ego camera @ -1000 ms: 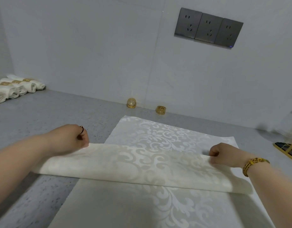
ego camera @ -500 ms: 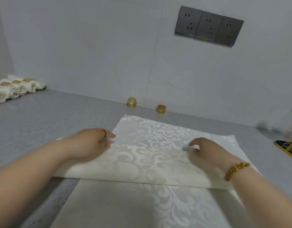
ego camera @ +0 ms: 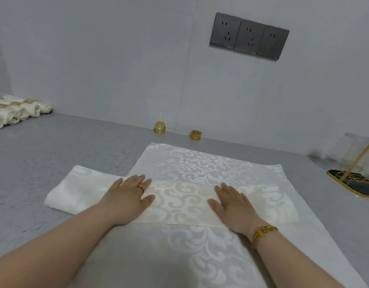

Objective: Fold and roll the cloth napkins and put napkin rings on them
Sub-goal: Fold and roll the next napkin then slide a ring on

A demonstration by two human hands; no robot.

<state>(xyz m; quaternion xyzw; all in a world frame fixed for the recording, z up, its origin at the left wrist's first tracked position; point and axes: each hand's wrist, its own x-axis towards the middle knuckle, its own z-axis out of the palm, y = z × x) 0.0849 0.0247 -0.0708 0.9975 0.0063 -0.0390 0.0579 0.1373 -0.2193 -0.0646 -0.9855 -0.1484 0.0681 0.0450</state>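
The white patterned napkin lies spread on the grey bench, its folded band running crosswise over the middle; the band's left end sticks out past the napkin's side edge onto the bare bench. A second ago both hands pinched the ends of that fold, well apart and with curled fingers; half a second ago they had moved inward and were lowering onto it; now the left hand and the right hand lie flat on the band, fingers straight and slightly spread, palms down, gripping nothing; the fold looks flatter than before. A thin ring shows on a left finger; a gold bracelet circles the right wrist. Two gold napkin rings stand where they were, by the wall beyond the napkin; rolled napkins with rings on them lie unmoved at the far left.
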